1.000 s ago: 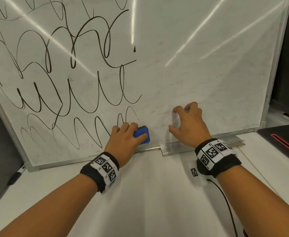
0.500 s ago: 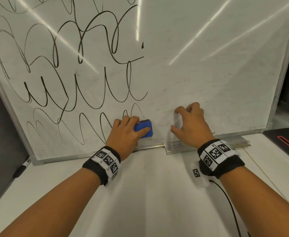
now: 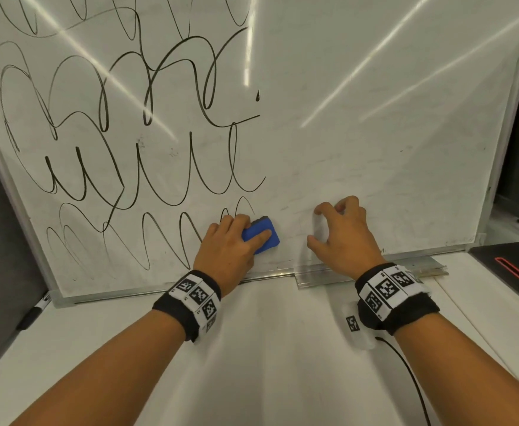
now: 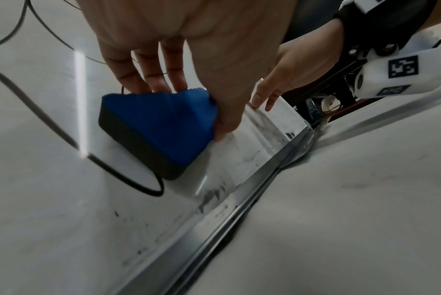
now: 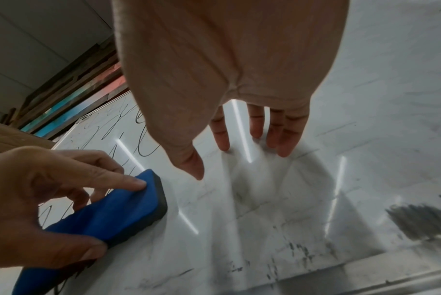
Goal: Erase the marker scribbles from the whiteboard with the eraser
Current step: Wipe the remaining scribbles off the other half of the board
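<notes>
A large whiteboard [image 3: 375,124] leans upright at the back of the white table. Black marker scribbles [image 3: 122,155] cover its left half; the right half is wiped, with faint grey smudges. My left hand [image 3: 230,247] grips a blue eraser [image 3: 262,235] with a dark felt face and presses it flat on the board near the bottom edge, at the right end of the lowest scribble row. In the left wrist view the eraser [image 4: 158,129] sits on a black line. My right hand [image 3: 341,238] rests its spread fingertips [image 5: 222,143] on the wiped board and holds nothing.
A metal tray rail [image 3: 372,272] runs along the board's lower edge. A black marker [image 3: 33,315] lies on the table by the board's bottom-left corner. A black cable [image 3: 412,382] trails from my right wrist. A dark device with a red line [image 3: 516,269] sits at right.
My left hand has slid the eraser up from the board's bottom edge onto the end of the lowest scribble. The right hand has stayed in place on the board.
</notes>
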Action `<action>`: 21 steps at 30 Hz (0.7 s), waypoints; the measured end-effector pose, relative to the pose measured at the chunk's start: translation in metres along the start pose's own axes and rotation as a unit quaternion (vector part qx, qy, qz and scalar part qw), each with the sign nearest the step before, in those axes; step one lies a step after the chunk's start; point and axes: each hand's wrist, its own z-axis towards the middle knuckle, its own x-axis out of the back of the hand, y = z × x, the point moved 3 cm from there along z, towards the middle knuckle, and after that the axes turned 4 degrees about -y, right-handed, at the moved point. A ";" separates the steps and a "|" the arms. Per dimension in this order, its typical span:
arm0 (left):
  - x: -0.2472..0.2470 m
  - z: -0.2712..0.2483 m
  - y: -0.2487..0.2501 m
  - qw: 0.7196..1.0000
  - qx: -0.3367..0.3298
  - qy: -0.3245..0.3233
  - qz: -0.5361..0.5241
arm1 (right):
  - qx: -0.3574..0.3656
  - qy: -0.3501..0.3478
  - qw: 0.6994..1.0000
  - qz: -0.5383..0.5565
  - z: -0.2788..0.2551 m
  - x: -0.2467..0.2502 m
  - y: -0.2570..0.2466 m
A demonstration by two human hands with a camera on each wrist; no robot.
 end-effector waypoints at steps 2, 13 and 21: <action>0.000 0.000 0.005 1.000 0.013 -0.001 -0.012 | -0.002 0.001 1.000 0.003 0.000 0.001 0.001; 0.040 0.039 -0.010 0.977 0.200 0.009 -0.076 | -0.006 -0.002 1.000 0.012 0.001 0.001 0.003; 0.030 0.025 0.005 0.968 0.224 -0.053 -0.096 | -0.011 -0.010 1.000 0.013 0.000 0.002 0.003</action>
